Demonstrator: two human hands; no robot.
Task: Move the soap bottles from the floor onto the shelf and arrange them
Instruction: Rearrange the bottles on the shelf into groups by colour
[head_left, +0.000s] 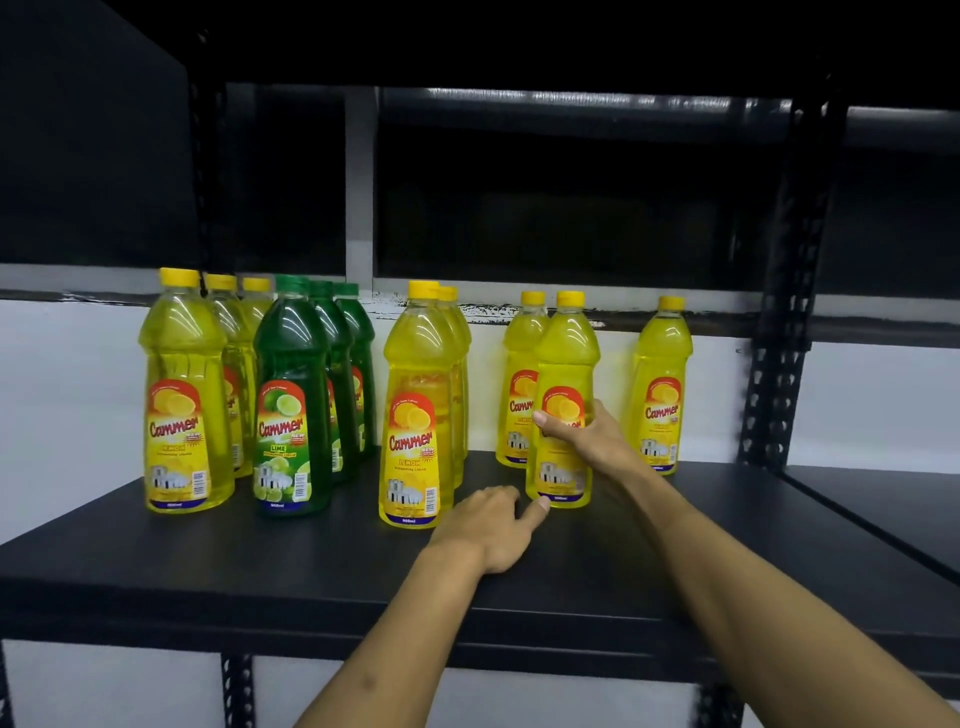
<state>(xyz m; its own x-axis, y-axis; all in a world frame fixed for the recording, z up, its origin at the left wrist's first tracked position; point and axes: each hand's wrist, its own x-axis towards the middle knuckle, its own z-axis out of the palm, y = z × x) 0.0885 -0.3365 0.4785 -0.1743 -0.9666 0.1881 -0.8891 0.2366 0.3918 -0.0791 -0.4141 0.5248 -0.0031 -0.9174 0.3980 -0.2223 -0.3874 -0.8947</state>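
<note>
Several soap bottles stand upright on the black shelf (208, 551). At the left is a row of yellow lemon bottles (182, 395), then a row of green lime bottles (291, 400), then another yellow row (418, 410). My right hand (587, 436) grips the middle of a yellow bottle (563, 364) standing on the shelf. Behind it is another yellow bottle (522, 364). A single yellow bottle (660, 384) stands further right. My left hand (493, 525) rests flat on the shelf, one fingertip touching the base of the gripped bottle.
A black metal upright (779, 312) stands right of the bottles, with another black shelf board (883, 499) beyond it. An upper shelf (467, 31) hangs dark overhead. A white wall with a dark band is behind.
</note>
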